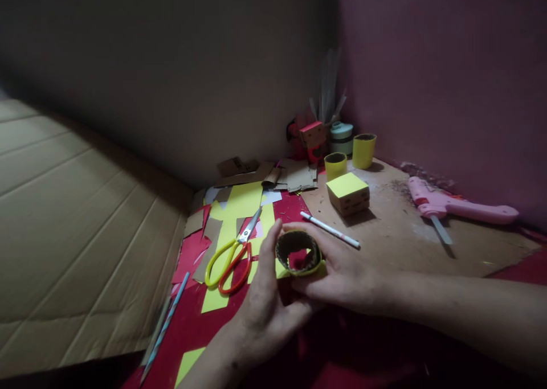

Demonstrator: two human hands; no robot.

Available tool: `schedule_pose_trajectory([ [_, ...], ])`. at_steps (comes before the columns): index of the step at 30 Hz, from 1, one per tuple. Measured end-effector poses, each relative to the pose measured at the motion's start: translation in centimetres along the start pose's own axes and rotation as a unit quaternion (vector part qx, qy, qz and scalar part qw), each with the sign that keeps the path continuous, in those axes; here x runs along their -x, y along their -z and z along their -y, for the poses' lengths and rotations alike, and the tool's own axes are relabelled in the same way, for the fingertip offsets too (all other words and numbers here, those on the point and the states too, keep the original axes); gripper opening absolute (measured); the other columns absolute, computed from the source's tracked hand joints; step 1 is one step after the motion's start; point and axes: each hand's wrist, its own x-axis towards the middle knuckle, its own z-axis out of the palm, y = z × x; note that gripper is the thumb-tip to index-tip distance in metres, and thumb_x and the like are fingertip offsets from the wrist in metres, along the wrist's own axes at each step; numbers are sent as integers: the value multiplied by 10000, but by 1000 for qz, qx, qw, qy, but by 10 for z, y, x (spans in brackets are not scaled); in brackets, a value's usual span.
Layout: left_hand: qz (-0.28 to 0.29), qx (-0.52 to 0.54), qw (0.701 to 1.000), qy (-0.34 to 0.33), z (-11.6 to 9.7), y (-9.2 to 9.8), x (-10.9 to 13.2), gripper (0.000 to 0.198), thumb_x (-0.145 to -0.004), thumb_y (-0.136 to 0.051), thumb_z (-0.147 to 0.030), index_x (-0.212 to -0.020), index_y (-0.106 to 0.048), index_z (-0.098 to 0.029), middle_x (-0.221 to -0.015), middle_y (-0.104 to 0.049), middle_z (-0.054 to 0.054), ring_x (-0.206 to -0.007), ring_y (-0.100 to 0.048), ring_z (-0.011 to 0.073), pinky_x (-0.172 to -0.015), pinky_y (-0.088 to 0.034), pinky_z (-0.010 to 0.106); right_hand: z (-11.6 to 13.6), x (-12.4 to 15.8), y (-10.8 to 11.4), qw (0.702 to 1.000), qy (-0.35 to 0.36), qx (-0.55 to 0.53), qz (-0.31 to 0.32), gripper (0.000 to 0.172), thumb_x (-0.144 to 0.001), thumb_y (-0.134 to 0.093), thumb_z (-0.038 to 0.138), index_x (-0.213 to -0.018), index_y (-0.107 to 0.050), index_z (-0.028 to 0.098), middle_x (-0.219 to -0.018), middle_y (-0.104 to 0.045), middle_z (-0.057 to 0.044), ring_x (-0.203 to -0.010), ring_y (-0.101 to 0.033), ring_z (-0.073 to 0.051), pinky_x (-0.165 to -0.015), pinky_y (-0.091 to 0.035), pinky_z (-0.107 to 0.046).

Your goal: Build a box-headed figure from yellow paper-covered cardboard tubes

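Note:
Between my two hands is a short cardboard ring (317,257) with yellow paper on its outside; its open top faces me and red shows through it. My left hand (267,301) curls round its left side. From the right, my right hand (337,269) wraps round the ring, fingers along its far side and thumb in front. Just left of my hands lie scissors (234,259) with one yellow and one red handle, resting on strips of yellow paper (245,198). Beyond my right hand a white pen (330,229) lies across the board's edge.
Ahead stand a yellow-topped cardboard block (348,194) and two yellow tubes (364,151). A pink glue gun (464,203) lies at right on a brown board (397,241). Large corrugated cardboard (85,235) leans at left near a striped pencil (166,326). Cardboard scraps (299,175) lie behind.

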Motion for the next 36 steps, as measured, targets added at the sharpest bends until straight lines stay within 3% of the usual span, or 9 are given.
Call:
schedule_pose_trajectory([
  [3,-68,-34,997,-14,1,6,1,968,-759,-763,-310,-1501,-142,-328,-1522,-298,132,-1417,-289,361,-1143,-307,565,-3,-1,2,999,-8,39,-23,470,-697,-658,90,-1127,-538,236,-1063,-607,-37,-933,-591,-203,-768,-502,-338],
  [6,-114,-69,989,-64,-2,7,-1,604,-811,-710,-279,-1343,-425,-297,-1440,-355,114,-1386,-321,330,-1130,-327,542,-8,-2,3,996,-23,84,-32,392,-719,-667,133,-1078,-539,223,-982,-612,-35,-843,-587,-194,-685,-480,-316],
  [12,-134,-81,985,-76,-12,5,-7,96,-860,-649,-184,-918,-637,-260,-1283,-471,45,-1268,-435,238,-1035,-416,399,-7,2,1,989,23,146,-3,469,-710,-724,241,-1142,-545,197,-1078,-600,-78,-969,-572,-245,-820,-480,-403],
  [16,-145,36,989,9,-13,14,-9,142,-911,-573,-219,-788,-643,-217,-1303,-513,53,-1262,-451,258,-1026,-416,415,-5,-1,6,998,-57,-27,30,664,-692,-777,330,-1280,-483,239,-1189,-601,-78,-1024,-604,-245,-821,-513,-384],
  [20,-118,97,987,46,-9,23,-12,185,-907,-579,-284,-756,-638,-194,-1368,-491,78,-1282,-443,289,-1045,-400,434,-6,-5,10,965,-112,-220,94,552,-720,-745,348,-1215,-546,207,-1101,-649,-85,-987,-640,-240,-774,-534,-336],
  [24,-96,81,991,37,-8,23,-12,168,-894,-594,-349,-824,-659,-210,-1360,-494,91,-1327,-393,282,-1047,-392,406,-4,-4,10,976,-140,-148,81,489,-700,-751,300,-1148,-586,196,-1001,-673,-67,-877,-652,-222,-691,-529,-308],
  [29,-124,57,989,55,-10,19,-12,207,-847,-662,-320,-691,-627,-189,-1321,-508,85,-1267,-445,285,-1049,-375,431,-1,0,11,991,-118,-15,57,570,-670,-778,248,-1204,-580,266,-1005,-674,-33,-832,-657,-215,-656,-535,-314],
  [33,-157,127,977,65,-6,20,-15,192,-869,-642,-300,-712,-661,-192,-1320,-534,62,-1256,-469,260,-1027,-403,393,0,1,12,986,-98,-116,64,642,-663,-805,282,-1245,-536,248,-1053,-666,-51,-921,-659,-233,-741,-551,-344],
  [36,-196,207,952,109,0,20,-17,124,-880,-631,-304,-891,-709,-209,-1295,-572,60,-1267,-470,241,-1046,-394,377,1,0,11,974,-78,-212,8,711,-666,-798,216,-1287,-454,255,-1149,-631,-71,-1005,-651,-232,-829,-558,-371],
])
